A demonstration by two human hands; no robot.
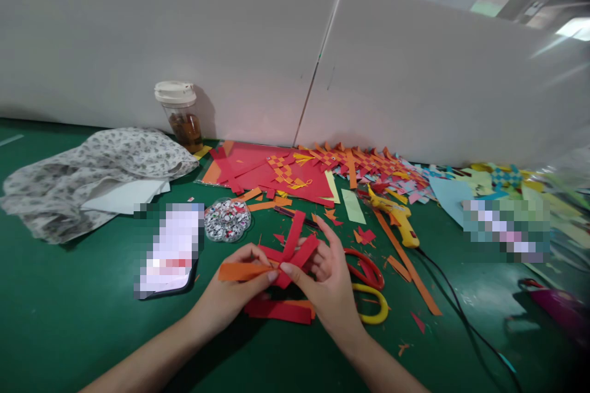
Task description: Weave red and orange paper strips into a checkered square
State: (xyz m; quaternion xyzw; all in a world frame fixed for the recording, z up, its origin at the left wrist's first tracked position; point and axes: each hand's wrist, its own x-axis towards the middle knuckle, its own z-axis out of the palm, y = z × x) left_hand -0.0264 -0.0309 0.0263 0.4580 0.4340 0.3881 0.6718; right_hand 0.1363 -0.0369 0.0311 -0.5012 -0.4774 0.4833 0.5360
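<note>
Between my two hands, above the green table, are several red paper strips (295,235) and an orange paper strip (242,271) that cross each other. My left hand (239,282) pinches the orange strip where it meets the red ones. With thumb and fingers my right hand (325,276) grips the red strips, its index finger raised. Below the hands lie more red strips (279,312) with orange beneath. Scissors with a red and a yellow handle (375,312) rest just right of my right hand, their blades hidden.
A yellow glue gun (396,218) with a black cord lies to the right. Woven paper fish (281,172) and red sheets sit at the back. A phone (170,252), a round case of googly eyes (227,220), patterned cloth (101,166) and a lidded drink cup (182,116) are left.
</note>
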